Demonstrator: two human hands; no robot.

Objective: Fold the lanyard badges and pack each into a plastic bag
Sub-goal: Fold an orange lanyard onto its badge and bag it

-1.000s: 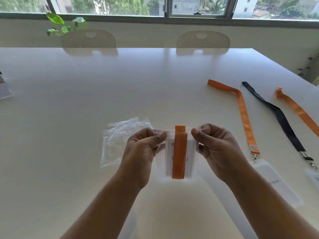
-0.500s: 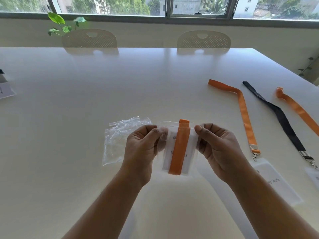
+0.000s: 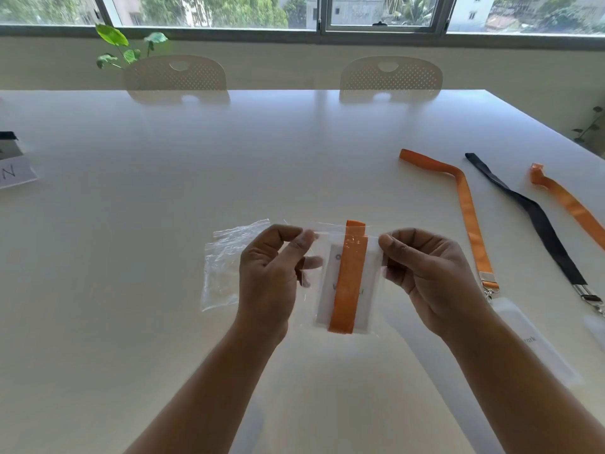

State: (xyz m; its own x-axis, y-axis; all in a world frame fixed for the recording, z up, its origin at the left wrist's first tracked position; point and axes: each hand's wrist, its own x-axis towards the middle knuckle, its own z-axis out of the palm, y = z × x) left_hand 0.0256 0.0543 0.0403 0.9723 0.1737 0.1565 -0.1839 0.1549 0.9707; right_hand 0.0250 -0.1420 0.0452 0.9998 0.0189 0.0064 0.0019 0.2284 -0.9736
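A clear plastic bag (image 3: pixel 373 283) hangs upright between my hands above the white table (image 3: pixel 294 158). Inside it is a white badge card with a folded orange lanyard (image 3: pixel 348 280) lying down its middle; the lanyard's top end pokes past the bag's mouth. My left hand (image 3: pixel 271 273) pinches the bag's top left corner. My right hand (image 3: pixel 425 273) pinches the top right corner. A small pile of empty clear bags (image 3: pixel 222 267) lies on the table just left of my left hand.
To the right lie an orange lanyard (image 3: pixel 471 224) with its badge holder (image 3: pixel 537 342), a black lanyard (image 3: pixel 537 221) and a second orange lanyard (image 3: pixel 569 204). A white card (image 3: pixel 16 173) sits at the left edge. Two chairs (image 3: pixel 389 78) and a plant (image 3: pixel 127 47) stand behind the table.
Both hands have spread slightly apart along the bag's top edge, stretching its mouth flat. The bag has tilted from leaning left back to nearly upright.
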